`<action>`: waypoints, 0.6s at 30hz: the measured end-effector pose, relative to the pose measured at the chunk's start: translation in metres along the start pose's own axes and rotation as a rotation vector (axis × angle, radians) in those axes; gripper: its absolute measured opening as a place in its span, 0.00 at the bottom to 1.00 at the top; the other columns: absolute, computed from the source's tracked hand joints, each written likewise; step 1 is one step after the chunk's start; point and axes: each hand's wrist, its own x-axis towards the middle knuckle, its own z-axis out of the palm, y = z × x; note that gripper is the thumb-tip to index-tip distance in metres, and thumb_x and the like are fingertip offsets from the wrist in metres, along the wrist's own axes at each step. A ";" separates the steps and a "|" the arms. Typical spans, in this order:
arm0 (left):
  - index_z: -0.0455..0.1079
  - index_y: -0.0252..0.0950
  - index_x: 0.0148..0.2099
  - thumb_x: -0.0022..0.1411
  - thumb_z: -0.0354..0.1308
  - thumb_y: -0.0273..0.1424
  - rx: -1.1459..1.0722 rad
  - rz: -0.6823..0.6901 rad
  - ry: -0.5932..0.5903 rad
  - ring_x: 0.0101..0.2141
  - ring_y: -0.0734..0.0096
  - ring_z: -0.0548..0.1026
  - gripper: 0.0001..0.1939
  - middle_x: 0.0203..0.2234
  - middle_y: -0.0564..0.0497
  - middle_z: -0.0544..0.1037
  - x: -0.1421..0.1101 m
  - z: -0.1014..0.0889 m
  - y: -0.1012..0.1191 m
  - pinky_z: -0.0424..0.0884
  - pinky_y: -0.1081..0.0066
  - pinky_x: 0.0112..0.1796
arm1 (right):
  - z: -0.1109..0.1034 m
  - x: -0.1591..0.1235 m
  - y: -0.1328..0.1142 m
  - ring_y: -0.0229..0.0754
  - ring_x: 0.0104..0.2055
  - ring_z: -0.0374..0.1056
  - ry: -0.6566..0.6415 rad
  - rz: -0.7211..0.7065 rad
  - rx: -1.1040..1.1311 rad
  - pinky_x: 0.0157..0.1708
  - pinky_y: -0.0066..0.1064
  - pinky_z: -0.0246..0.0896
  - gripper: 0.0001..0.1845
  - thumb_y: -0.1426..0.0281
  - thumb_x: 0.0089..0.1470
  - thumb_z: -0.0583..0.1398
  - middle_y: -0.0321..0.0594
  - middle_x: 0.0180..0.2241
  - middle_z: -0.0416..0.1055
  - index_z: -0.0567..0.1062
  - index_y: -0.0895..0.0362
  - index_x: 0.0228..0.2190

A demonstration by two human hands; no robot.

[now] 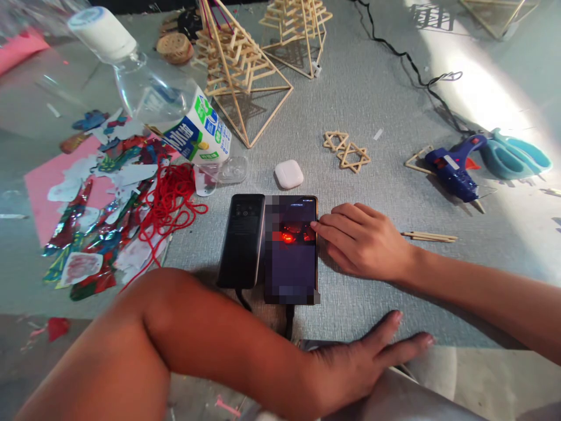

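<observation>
My right hand (362, 240) rests on the table beside a smartphone (298, 269) with a lit screen. Its index fingertip touches the phone's right edge; the fingers are loosely bent with nothing in them. An orange-red picture glows on the screen, partly blurred out. My left hand (368, 365) lies low by the table's front edge near my lap, with fingers apart and holding nothing. The left forearm crosses in front of the phones. A dark power bank or second phone (241, 242) lies left of the smartphone, and a black cable (289, 321) leads from the smartphone's lower end.
Beyond the phones are a white earbud case (289, 174), small stick stars (353, 156) and stick pyramids (245, 76). A blue glue gun (456, 169) and teal scissors (517, 155) lie right. Left are a plastic bottle (166, 99), red yarn (170, 199) and foil scraps (100, 234).
</observation>
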 end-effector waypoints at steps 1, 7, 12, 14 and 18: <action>0.63 0.59 0.74 0.72 0.35 0.36 0.006 0.017 0.001 0.81 0.49 0.45 0.34 0.81 0.58 0.56 0.000 -0.002 -0.003 0.53 0.24 0.74 | 0.000 0.000 0.000 0.47 0.43 0.75 0.002 0.000 -0.001 0.37 0.39 0.71 0.15 0.74 0.72 0.55 0.47 0.44 0.85 0.80 0.64 0.50; 0.38 0.46 0.81 0.69 0.26 0.26 0.314 0.239 -0.137 0.81 0.42 0.44 0.40 0.83 0.41 0.48 0.000 -0.017 -0.027 0.68 0.27 0.69 | 0.000 0.000 0.000 0.47 0.42 0.76 0.006 0.007 0.002 0.37 0.39 0.71 0.15 0.74 0.72 0.56 0.46 0.43 0.85 0.81 0.64 0.49; 0.45 0.50 0.80 0.70 0.27 0.28 0.237 0.210 -0.087 0.80 0.45 0.47 0.39 0.82 0.45 0.51 -0.001 -0.014 -0.025 0.66 0.27 0.70 | -0.001 0.001 0.000 0.48 0.42 0.76 0.006 0.002 0.000 0.37 0.39 0.72 0.15 0.74 0.71 0.56 0.46 0.44 0.85 0.81 0.64 0.49; 0.56 0.55 0.77 0.70 0.30 0.30 0.077 0.132 -0.035 0.81 0.49 0.47 0.38 0.81 0.53 0.55 -0.001 -0.012 -0.021 0.58 0.26 0.73 | -0.001 0.001 0.000 0.48 0.42 0.76 0.007 0.002 -0.001 0.36 0.39 0.72 0.14 0.74 0.71 0.55 0.46 0.44 0.85 0.81 0.64 0.48; 0.55 0.48 0.78 0.71 0.34 0.32 0.042 0.131 -0.118 0.81 0.46 0.41 0.36 0.83 0.47 0.50 0.000 -0.014 -0.017 0.55 0.28 0.75 | -0.001 0.000 0.000 0.47 0.42 0.76 0.012 0.001 0.001 0.37 0.39 0.72 0.14 0.75 0.71 0.56 0.46 0.43 0.85 0.81 0.65 0.49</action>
